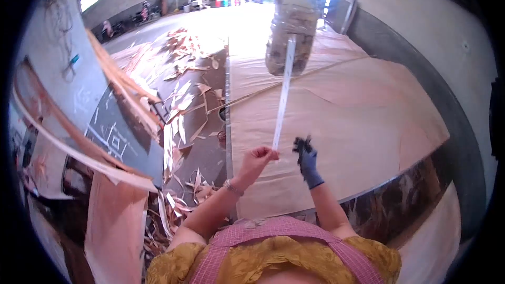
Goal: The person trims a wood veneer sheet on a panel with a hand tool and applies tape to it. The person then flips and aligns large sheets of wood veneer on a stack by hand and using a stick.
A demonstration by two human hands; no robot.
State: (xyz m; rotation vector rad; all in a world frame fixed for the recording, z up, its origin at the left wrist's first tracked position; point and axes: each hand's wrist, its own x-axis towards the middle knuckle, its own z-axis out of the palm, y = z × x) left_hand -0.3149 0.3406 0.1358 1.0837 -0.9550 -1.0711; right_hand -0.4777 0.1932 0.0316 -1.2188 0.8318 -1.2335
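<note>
- Head cam: L hand (pixel 258 158) is pinching the white strip (pixel 283 97) at its near end, fingers clamped; gloved R hand (pixel 308 162) is hovering just beside, can't tell if its fingers are together.
- Tip: prob. best pulling evenly w/ light tension, no twisting.
- Strip's lying over pale sheets (pixel 363 121) in view, long axis running fwd, far end pointing slightly R, meeting the hanging bottle (pixel 278 47).

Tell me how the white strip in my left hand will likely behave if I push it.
The white strip probably weighs little, as it looks thin and narrow. It may bend easily for the same reason, though its fairly straight run from the left hand toward the plastic bottle could mean tension.
</note>
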